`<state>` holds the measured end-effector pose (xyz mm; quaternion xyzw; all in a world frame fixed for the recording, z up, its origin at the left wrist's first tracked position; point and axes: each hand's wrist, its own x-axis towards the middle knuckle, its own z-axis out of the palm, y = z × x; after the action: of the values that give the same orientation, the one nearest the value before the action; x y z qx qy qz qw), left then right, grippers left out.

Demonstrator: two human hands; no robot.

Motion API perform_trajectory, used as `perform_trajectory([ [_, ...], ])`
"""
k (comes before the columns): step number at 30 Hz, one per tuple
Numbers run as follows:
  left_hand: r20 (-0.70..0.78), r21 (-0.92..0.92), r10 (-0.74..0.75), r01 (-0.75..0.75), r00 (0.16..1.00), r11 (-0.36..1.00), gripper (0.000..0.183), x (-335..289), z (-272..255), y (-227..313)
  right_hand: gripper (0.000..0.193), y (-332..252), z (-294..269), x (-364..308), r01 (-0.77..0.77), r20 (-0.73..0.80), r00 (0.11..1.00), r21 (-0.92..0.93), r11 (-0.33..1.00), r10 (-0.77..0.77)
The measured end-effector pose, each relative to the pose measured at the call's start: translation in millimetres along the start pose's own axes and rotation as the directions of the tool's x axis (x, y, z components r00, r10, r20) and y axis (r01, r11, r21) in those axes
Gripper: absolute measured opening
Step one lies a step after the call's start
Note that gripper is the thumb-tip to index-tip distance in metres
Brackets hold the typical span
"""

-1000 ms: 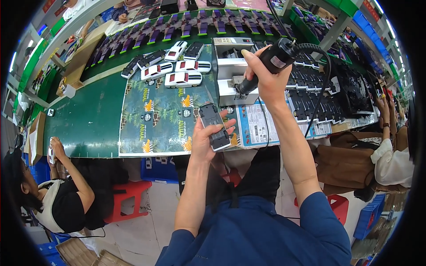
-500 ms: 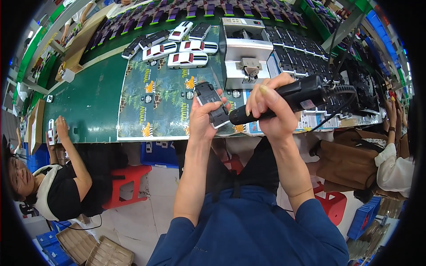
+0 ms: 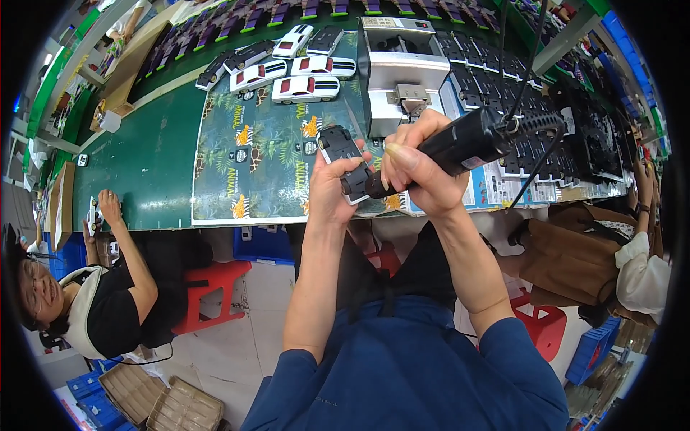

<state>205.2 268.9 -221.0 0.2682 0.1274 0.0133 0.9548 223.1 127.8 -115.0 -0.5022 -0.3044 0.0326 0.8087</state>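
The fingers (image 3: 350, 167) of the left hand (image 3: 332, 190) are clamped around a small dark plastic toy-car chassis (image 3: 346, 161), held belly-up above the near edge of the green counter (image 3: 147, 154). Half a second ago the chassis sat a little farther from the tool; now the black cylindrical electric screwdriver (image 3: 460, 144) has swung in from the right and its tip meets the chassis's near end. A second ago that tool was raised high over the grey metal machine (image 3: 402, 75).

Left of the hands, a co-worker in a black top (image 3: 122, 309) sits at the counter's near-left edge, one hand (image 3: 108, 205) up on it. A glossy printed mat with leaves and animals (image 3: 262, 161) covers the middle of the counter. At its far edge stand four white toy cars with red stripes (image 3: 305, 87) and two dark ones, smooth moulded plastic.

The right hand (image 3: 420, 172) is wrapped tight around the screwdriver's matte barrel, thumb on top; a ribbed black cable (image 3: 535, 133) runs off its back end. Towards the counter's right end lie rows of dark chassis parts (image 3: 575, 136), too many and too small to count. A seated person in brown and white (image 3: 618, 258) is at the far right.
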Motion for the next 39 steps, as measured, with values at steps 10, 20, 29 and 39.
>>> perform_trajectory([
  [10, 0.001, -0.05, -0.028, 0.028, 1.0, 0.998, 0.045, -1, 1, 0, 0.021, 5, -3, -5, 0.035, 0.036, 0.999, 0.037, 0.999, -0.036],
  [20, 0.0, -0.108, -0.082, 0.081, 0.997, 0.991, 0.022, 3, -7, -1, 0.017, 2, 0, -11, 0.017, 0.007, 1.0, 0.11, 0.994, -0.018],
  [29, 0.686, 0.727, 0.298, -0.646, 0.664, -0.232, 0.084, 5, 15, 33, 0.008, -34, -70, -47, 0.152, -0.207, 0.965, -0.05, 0.987, -0.159],
  [39, 0.673, 0.236, -0.104, -0.346, 0.733, -0.908, 0.099, -16, -64, 193, 0.008, -35, -119, -62, 0.054, -0.322, 0.937, -0.239, 0.969, -0.132],
])
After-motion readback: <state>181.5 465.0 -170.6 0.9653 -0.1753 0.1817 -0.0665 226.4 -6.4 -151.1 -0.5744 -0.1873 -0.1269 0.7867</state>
